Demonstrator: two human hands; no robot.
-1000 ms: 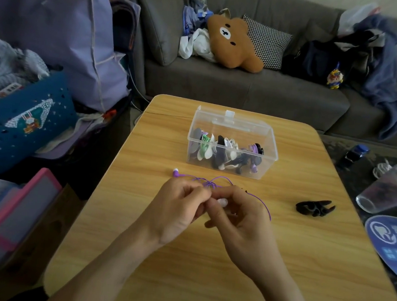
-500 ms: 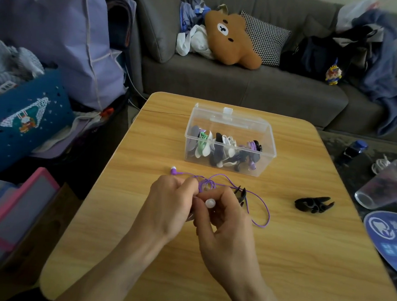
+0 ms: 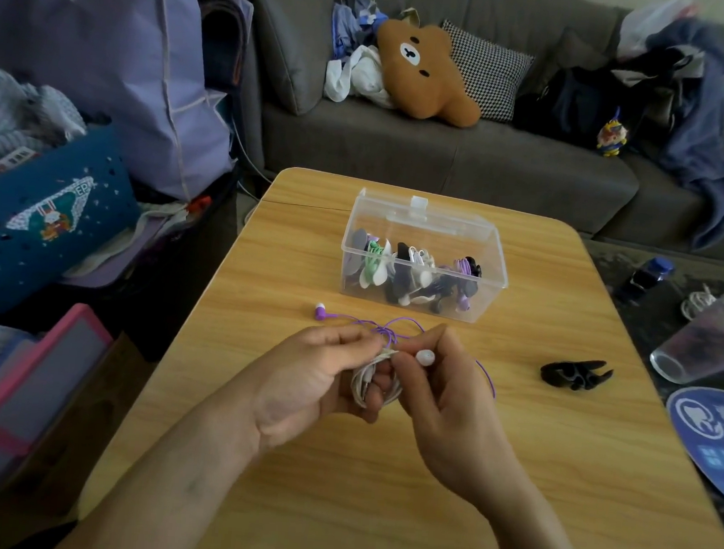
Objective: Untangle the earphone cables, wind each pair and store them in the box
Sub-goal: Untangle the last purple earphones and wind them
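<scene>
In the head view, at the frame's centre, the left hand grips a white earphone coil, its fingers curled round the loops. The right hand pinches a white earbud between thumb and fingertips, right at the coil's top. This looks like the winding step on 1 pair, close to done. The next move likely calls for tucking that bud end in so the coil stays wound.

A purple earphone cable lies knotted on the wooden table just above the hands, its bud at left. The clear box above holds several wound pairs. A black clip lies at right. A grey sofa with a bear cushion fills the upper frame.
</scene>
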